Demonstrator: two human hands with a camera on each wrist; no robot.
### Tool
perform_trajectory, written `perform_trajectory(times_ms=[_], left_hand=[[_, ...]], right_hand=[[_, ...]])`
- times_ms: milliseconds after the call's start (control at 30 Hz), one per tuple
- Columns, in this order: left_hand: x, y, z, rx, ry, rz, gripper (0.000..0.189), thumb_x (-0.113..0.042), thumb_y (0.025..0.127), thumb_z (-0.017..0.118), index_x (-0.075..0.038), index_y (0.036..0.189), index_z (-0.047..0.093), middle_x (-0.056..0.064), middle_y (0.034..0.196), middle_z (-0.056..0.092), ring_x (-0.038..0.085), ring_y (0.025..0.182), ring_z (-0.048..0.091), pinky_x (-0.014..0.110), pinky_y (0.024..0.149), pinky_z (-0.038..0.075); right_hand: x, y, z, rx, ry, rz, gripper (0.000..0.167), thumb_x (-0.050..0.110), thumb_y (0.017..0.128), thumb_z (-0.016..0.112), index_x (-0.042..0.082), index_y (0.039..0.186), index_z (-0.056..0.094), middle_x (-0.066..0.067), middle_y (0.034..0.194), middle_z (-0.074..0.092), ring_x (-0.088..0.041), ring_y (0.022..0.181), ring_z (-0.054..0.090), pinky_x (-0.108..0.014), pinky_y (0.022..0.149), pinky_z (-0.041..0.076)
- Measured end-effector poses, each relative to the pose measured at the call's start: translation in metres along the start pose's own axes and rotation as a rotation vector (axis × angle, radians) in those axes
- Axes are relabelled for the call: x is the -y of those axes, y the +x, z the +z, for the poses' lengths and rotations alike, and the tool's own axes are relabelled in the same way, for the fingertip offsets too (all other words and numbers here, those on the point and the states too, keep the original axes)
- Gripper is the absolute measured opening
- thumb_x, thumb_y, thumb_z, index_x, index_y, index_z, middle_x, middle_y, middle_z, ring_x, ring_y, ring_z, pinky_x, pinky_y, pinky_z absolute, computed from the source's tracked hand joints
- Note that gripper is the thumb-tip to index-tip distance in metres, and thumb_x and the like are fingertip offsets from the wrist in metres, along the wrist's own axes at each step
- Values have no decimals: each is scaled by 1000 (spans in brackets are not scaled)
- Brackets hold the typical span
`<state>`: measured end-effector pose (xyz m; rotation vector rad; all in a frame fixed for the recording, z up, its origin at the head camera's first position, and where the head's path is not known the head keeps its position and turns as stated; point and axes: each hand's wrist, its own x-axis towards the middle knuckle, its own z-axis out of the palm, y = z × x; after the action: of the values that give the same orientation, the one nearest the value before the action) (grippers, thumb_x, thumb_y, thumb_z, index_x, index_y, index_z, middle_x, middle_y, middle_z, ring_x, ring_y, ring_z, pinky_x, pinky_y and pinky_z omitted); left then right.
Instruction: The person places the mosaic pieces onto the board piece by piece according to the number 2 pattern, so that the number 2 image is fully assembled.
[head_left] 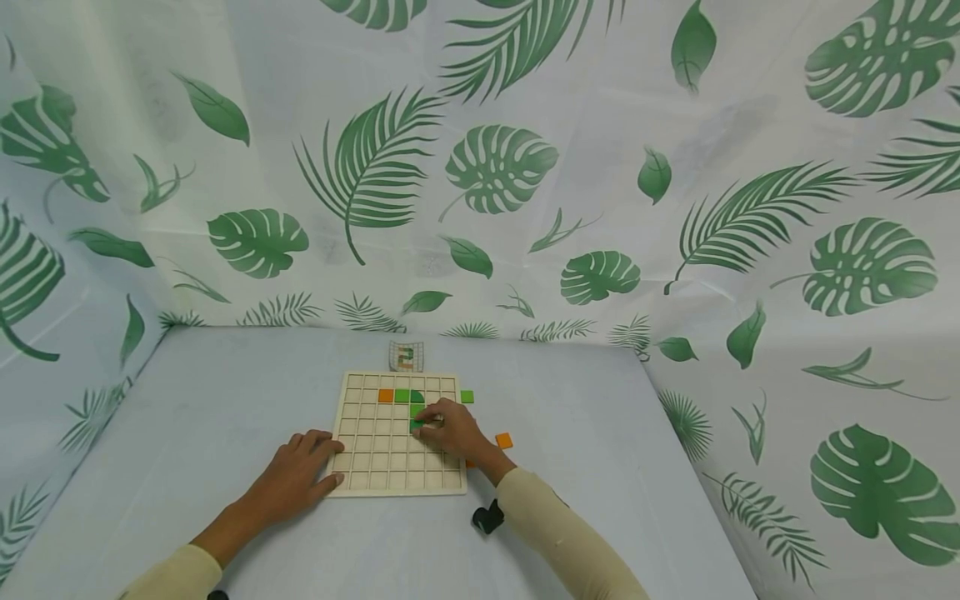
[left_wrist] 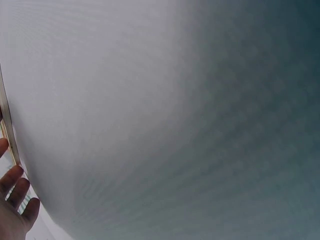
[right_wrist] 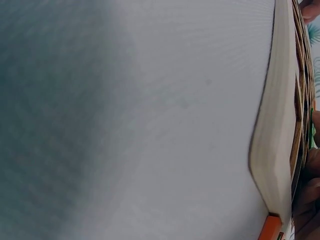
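A pale wooden grid board (head_left: 367,467) lies on the table. My left hand (head_left: 296,471) rests at its left edge, fingers relaxed, thumb and fingertips on the rim; in the left wrist view some fingers (left_wrist: 19,190) show at the far left. Over the board's right half, my right hand (head_left: 450,427) pinches a green tile (head_left: 416,425) between thumb and fingertips, at a grid square. Above that tile sits another green tile (head_left: 416,411). Along an upper row are an orange tile (head_left: 386,395), a light green tile (head_left: 402,395) and a dark green rounded piece (head_left: 417,397).
A small patterned card (head_left: 406,357) lies behind the board. Right of the board are a loose green tile (head_left: 467,397) and an orange tile (head_left: 504,440). Another orange tile (right_wrist: 270,229) lies against the board's side, partly hidden by the right forearm in the head view. Leaf-printed curtains (head_left: 495,275) surround the table.
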<state>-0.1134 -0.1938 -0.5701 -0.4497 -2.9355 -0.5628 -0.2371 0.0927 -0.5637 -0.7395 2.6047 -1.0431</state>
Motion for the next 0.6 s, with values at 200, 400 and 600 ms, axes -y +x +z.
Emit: perform_trajectory(times_ms=[200,400,600], left_hand=[[0,0,0,-5,-4,7,41,-36,90,74,-15,124,64,12,128,57,31,112,56,51,88,48],[0,-1,-1,-1,-7,4,41,-36,91,74,-15,124,64,12,128,57,31,112,56,52,89,48],[-1,0,-2,-2,-6,9,40,-35,91,74,-14,124,63,12,128,57,31,112,56,51,88,48]], right_hand=[[1,-1,0,-2,-1,9,22,27,92,74,17,112,75,3,106,66,-12,101,63,-28,85,51],[1,-1,-1,2,-12,6,23,28,92,75,16,112,75,3,107,66,-13,102,63,-29,86,51],[2,0,-1,-4,-24,6,23,29,91,76,17,111,76,4,105,66,-12,102,64,-30,87,52]])
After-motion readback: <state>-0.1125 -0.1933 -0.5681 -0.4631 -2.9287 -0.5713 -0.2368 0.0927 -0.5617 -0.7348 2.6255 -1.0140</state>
